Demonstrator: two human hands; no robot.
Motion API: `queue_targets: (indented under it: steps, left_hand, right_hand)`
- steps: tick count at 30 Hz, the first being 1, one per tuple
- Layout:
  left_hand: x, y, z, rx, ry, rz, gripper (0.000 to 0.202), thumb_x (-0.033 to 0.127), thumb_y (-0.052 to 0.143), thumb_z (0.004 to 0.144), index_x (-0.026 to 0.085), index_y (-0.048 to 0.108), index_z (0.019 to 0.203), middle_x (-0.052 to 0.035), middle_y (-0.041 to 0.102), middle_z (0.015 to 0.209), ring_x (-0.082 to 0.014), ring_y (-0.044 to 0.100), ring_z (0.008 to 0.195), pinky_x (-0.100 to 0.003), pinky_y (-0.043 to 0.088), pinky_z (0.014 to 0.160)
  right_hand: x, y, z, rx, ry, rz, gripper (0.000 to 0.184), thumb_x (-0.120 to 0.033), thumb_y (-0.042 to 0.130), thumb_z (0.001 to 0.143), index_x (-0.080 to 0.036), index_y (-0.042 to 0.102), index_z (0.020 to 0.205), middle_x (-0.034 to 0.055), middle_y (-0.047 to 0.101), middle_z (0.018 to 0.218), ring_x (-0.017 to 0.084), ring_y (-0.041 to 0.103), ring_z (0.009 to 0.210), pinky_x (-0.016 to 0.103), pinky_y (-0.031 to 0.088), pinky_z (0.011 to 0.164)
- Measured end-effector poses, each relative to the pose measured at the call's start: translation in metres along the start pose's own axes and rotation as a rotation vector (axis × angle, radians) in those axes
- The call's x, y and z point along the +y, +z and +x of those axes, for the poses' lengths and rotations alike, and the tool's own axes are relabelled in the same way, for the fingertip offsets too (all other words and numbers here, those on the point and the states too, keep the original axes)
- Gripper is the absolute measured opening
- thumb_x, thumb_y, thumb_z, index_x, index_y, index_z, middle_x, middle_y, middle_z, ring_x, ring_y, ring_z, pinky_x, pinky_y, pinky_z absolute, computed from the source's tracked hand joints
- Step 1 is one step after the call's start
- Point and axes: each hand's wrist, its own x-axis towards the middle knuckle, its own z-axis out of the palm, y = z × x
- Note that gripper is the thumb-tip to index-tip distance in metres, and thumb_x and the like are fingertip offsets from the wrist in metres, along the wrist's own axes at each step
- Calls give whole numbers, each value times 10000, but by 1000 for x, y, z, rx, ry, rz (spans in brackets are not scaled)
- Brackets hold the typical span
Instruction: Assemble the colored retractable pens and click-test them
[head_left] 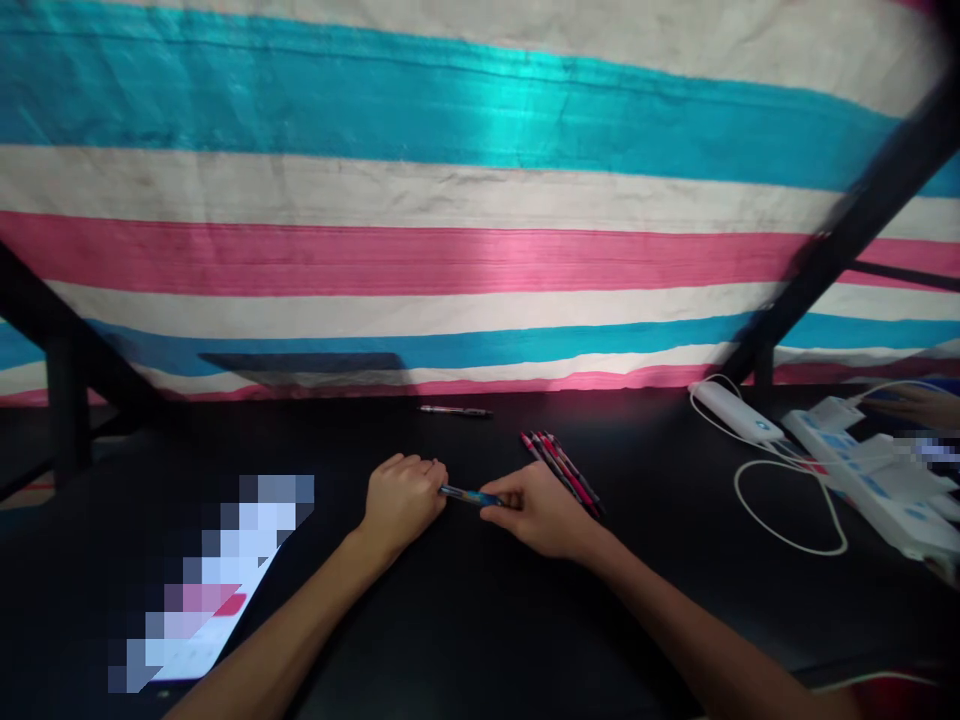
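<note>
A blue pen [466,495] lies level between my two hands, just above the black table. My left hand [405,500] is closed in a fist around its left end, back of the hand up. With thumb and fingers, my right hand [536,508] pinches the pen's right end. Several red and dark pens [562,470] lie side by side behind and to the right of my right hand, partly hidden by it. Farther back, a single dark pen [455,410] rests near the striped sheet.
A lit phone [199,640] lies at the left, partly blurred out. White power strip [870,480], white adapter [739,412] and looping cables are at the right. A striped sheet [480,260] hangs behind the black table [450,630], between dark frame bars. Another person's hand [915,408] shows at the right edge.
</note>
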Motion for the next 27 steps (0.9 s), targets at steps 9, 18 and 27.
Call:
queue_targets:
  steps: [9, 18, 27]
  left_hand:
    - [9, -16, 1, -62, -167, 75, 210, 204, 480, 777, 194, 651, 655, -64, 652, 589, -242, 618, 577, -289, 313, 512]
    - [14, -16, 1, 26, -146, 50, 165, 236, 465, 848, 191, 590, 750, -48, 617, 630, -226, 594, 623, -320, 362, 580]
    - [4, -13, 2, 107, 10, -467, 201, 272, 472, 899, 166, 489, 1068, -80, 587, 937, -211, 576, 866, -330, 460, 769]
  right_hand:
    - [11, -3, 6, -1, 206, 235, 453, -526, 489, 866, -131, 709, 839, 37, 625, 583, 106, 501, 453, 218, 369, 436]
    - [10, -3, 10, 234, 146, 439, 369, -372, 733, 696, -197, 560, 971, 1, 600, 805, 108, 555, 618, 177, 395, 433]
    - [21, -12, 12, 332, 259, 501, 232, -359, 706, 719, -152, 639, 800, -31, 550, 565, 71, 466, 448, 199, 361, 432]
